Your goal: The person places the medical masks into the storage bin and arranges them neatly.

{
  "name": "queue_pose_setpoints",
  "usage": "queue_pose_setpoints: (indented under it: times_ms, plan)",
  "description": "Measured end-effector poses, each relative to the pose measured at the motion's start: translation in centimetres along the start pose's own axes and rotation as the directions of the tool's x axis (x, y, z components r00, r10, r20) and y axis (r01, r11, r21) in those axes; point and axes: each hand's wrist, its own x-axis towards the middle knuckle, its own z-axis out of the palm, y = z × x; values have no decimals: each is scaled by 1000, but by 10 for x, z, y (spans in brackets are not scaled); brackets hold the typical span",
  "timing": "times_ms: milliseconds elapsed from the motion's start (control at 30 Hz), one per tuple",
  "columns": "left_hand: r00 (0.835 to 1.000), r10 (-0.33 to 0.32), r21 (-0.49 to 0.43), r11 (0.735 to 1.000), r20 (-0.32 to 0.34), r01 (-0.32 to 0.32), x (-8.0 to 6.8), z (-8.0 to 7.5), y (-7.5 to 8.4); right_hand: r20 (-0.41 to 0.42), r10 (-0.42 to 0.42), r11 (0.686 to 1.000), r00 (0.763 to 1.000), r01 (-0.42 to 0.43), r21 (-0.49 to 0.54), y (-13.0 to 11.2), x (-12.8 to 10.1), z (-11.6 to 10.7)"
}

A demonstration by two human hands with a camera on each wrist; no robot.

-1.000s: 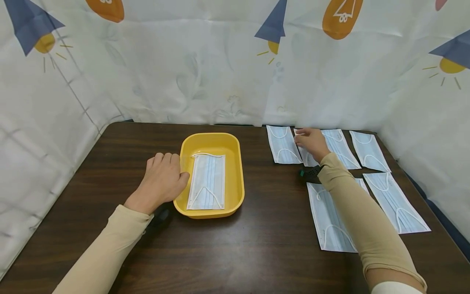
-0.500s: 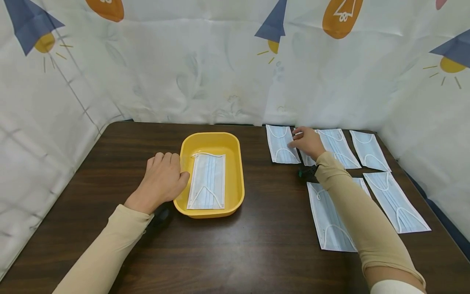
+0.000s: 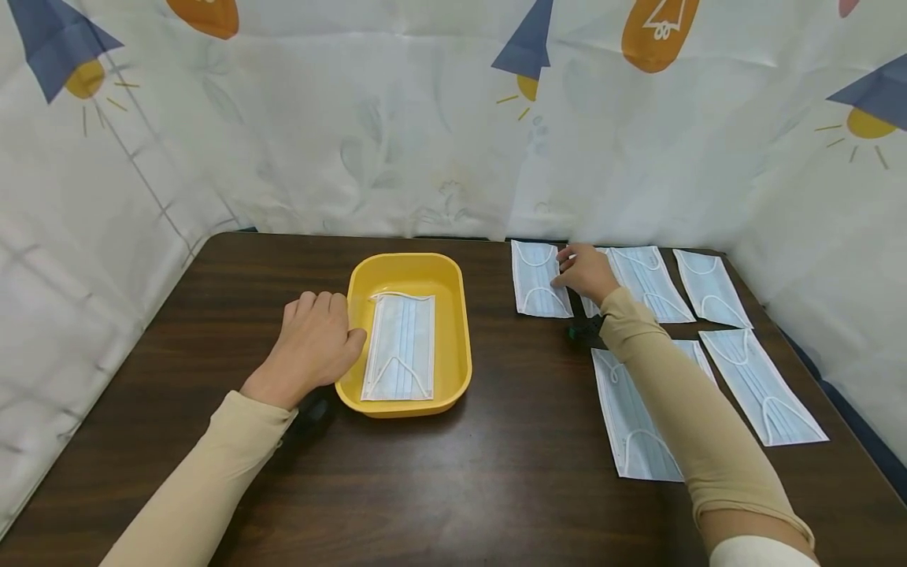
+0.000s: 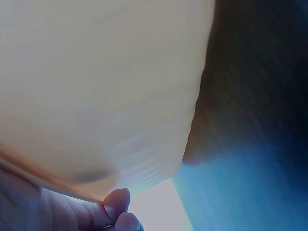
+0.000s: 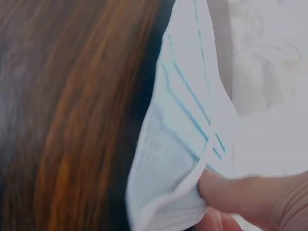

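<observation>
My left hand (image 3: 308, 346) grips the left rim of a yellow plastic tray (image 3: 462, 339); the left wrist view shows fingertips (image 4: 118, 204) curled at the rim beside the tray wall (image 4: 106, 96). One pale blue face mask (image 3: 400, 346) lies flat inside, ear loops upward. At the back of the table my right hand (image 3: 588, 272) pinches the right edge of the leftmost face mask (image 3: 536, 276). Up close, the thumb (image 5: 226, 190) presses on the mask (image 5: 187, 106) near its ear loop, with fingers partly hidden below; the mask bends upward there.
More masks lie on the right: one partly under my right hand (image 3: 590, 307), others at the back (image 3: 652, 279) and toward the right edge (image 3: 765, 386). My right forearm covers part of a nearer mask (image 3: 631, 425). A printed white curtain (image 3: 425, 134) hangs behind the dark wooden table (image 3: 439, 488).
My right hand has moved left from the second back mask to the leftmost one, which has shifted slightly left. The left hand and tray stay put.
</observation>
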Motion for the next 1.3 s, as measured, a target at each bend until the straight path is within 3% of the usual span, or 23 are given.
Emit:
queue_pose_setpoints:
  times_ms: [167,333,567,967,1300]
  plan:
    - [1000,-1,-4,1000,-3,1,0,1,0,-20,-26,996,999,24,-90,-4,-2,0]
    - [1000,-1,-1,1000,-10,1,0,1,1,-10,7,986,1000,-8,-164,-8,-4,-1]
    - [1000,1,-5,1000,-13,-1,-1,1,1,18,38,986,999,-34,-163,-11,-5,-2]
    - [1000,3,-3,1000,-13,-3,-3,1,-1,-22,63,981,998,-66,-185,-13,-3,1]
    - [1000,8,-5,1000,-16,-8,-2,1,-1,63,65,988,996,-55,-143,-13,-6,-2]
